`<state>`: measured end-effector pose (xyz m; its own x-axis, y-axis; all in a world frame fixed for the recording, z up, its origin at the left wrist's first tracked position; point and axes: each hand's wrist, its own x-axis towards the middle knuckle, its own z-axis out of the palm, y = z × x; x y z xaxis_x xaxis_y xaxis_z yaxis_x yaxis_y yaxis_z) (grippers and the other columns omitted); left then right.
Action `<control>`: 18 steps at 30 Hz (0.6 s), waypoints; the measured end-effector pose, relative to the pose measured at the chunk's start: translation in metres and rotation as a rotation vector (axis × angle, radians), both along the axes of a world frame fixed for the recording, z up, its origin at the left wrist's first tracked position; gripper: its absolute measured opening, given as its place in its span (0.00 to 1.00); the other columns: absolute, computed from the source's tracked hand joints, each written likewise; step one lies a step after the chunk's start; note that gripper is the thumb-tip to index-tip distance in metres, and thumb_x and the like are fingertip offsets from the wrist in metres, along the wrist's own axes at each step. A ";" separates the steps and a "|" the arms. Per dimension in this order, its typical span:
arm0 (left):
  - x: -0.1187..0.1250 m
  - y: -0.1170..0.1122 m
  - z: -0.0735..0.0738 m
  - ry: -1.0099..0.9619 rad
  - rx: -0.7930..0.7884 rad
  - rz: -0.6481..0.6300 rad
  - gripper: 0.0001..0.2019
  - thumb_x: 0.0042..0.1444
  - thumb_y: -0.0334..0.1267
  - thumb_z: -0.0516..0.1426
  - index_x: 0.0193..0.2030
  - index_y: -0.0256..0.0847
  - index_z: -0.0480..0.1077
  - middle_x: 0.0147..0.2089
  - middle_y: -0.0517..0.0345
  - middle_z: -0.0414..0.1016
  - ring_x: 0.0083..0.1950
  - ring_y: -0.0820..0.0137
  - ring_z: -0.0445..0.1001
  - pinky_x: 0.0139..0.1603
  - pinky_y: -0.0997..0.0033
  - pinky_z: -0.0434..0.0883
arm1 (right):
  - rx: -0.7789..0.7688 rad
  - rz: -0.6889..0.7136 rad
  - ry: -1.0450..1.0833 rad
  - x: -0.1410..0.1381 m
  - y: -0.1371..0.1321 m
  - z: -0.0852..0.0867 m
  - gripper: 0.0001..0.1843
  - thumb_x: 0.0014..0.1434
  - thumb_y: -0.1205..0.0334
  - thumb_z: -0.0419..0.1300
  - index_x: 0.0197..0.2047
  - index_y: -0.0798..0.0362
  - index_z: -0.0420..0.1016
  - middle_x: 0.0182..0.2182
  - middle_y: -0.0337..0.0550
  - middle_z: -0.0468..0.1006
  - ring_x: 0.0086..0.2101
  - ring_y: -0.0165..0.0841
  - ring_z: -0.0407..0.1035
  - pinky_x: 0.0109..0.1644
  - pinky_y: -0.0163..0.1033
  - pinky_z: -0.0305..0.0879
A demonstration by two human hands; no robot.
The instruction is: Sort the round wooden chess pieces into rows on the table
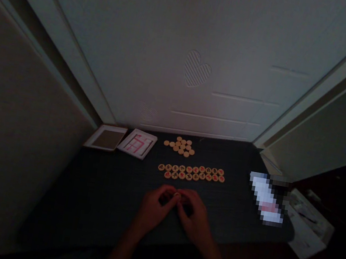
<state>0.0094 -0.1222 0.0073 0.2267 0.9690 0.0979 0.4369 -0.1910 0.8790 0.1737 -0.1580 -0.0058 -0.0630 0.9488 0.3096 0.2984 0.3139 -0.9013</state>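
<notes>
My left hand (155, 208) and my right hand (193, 217) meet over the dark table (99, 192), fingers curled together around a small round wooden game piece (177, 195) held between the fingertips. Just beyond them lie two rows of face-up round pieces (190, 172) with red and dark markings. Further back sits a loose cluster of plain, face-down pieces (181, 146). The scene is dim, so finer detail of the grip is hard to see.
An open white box (105, 137) and its lid or folded board with red lines (138, 143) lie at the back left. A blurred white packet (266, 198) rests at the right edge. Papers (307, 227) lie beyond the table's right side. A wall stands behind.
</notes>
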 end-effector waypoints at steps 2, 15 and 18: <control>0.000 0.001 0.000 0.011 0.003 0.003 0.07 0.60 0.44 0.61 0.41 0.45 0.76 0.35 0.62 0.82 0.35 0.69 0.79 0.40 0.70 0.75 | 0.030 0.021 -0.045 0.000 0.000 0.001 0.18 0.66 0.67 0.58 0.57 0.45 0.73 0.50 0.47 0.77 0.49 0.38 0.73 0.54 0.44 0.73; -0.003 0.000 0.001 0.012 0.030 -0.030 0.09 0.65 0.42 0.56 0.44 0.46 0.77 0.41 0.60 0.84 0.40 0.67 0.81 0.43 0.71 0.75 | 0.047 -0.042 -0.056 -0.002 0.000 0.008 0.15 0.67 0.65 0.58 0.55 0.46 0.75 0.47 0.47 0.78 0.46 0.37 0.74 0.51 0.43 0.73; -0.003 0.000 0.002 0.010 0.035 -0.037 0.09 0.65 0.41 0.56 0.46 0.46 0.77 0.43 0.60 0.84 0.43 0.66 0.81 0.46 0.70 0.75 | 0.041 -0.053 -0.040 -0.002 0.001 0.009 0.14 0.67 0.65 0.58 0.54 0.46 0.75 0.47 0.47 0.78 0.46 0.37 0.74 0.51 0.43 0.73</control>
<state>0.0064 -0.1223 0.0097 0.2633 0.9561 0.1287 0.4380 -0.2373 0.8671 0.1718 -0.1573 0.0028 -0.0259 0.9377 0.3465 0.3515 0.3330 -0.8750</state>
